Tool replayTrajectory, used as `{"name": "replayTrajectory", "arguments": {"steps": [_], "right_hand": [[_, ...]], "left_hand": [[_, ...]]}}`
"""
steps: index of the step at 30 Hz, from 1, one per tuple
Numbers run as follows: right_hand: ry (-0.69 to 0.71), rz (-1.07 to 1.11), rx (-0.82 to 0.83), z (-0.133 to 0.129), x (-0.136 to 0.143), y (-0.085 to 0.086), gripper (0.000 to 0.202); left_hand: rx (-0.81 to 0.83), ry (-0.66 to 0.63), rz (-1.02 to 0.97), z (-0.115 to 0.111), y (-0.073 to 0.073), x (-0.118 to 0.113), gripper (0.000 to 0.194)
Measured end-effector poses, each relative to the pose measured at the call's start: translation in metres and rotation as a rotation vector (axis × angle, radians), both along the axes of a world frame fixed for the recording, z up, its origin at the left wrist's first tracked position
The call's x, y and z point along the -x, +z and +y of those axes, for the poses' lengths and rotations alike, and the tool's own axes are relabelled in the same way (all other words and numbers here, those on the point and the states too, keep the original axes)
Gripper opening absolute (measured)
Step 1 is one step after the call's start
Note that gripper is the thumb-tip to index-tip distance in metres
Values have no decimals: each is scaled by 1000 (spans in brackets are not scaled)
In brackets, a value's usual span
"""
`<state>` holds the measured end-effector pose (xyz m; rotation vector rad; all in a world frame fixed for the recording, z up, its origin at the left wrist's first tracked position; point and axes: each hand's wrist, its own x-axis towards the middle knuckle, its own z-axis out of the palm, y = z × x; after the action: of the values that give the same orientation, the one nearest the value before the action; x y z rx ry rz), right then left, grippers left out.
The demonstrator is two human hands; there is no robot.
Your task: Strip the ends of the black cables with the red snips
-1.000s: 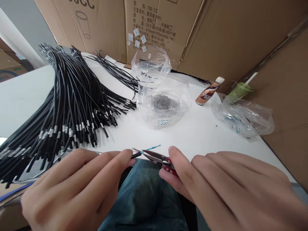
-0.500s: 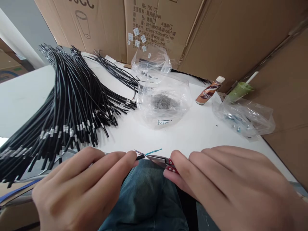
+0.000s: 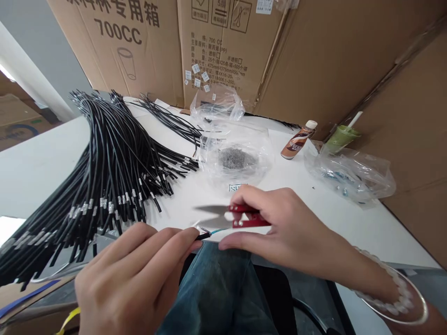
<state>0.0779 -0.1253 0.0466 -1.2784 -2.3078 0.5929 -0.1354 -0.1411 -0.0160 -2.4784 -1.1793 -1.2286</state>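
Note:
My left hand (image 3: 139, 274) pinches a black cable (image 3: 204, 236) near its stripped end. Thin wires, one of them blue (image 3: 218, 231), stick out of that end to the right. My right hand (image 3: 275, 228) holds red-handled snips (image 3: 249, 223), with their two blades spread apart and pointing left, just above the cable end. The thumb of my right hand lies below the snips, close to the blue wire. A large bundle of black cables (image 3: 108, 158) with silvery bands lies on the left of the white table (image 3: 181, 204).
Clear plastic bags (image 3: 258, 144) with dark thin pieces lie in the middle. A brown bottle (image 3: 295, 145), a green cup (image 3: 340, 138) and another plastic bag (image 3: 373, 172) are at the right. Cardboard boxes (image 3: 153, 60) stand behind.
My right hand has turned and lifted the snips off the cable end, and their blades now stand apart. My left hand still holds the cable. The view has tilted up a little.

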Motion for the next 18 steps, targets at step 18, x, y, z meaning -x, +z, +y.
{"name": "replayTrajectory", "arguments": {"steps": [18], "right_hand": [[403, 145, 586, 33, 3, 5, 9]], "left_hand": [[106, -219, 31, 7, 3, 6, 15]]}}
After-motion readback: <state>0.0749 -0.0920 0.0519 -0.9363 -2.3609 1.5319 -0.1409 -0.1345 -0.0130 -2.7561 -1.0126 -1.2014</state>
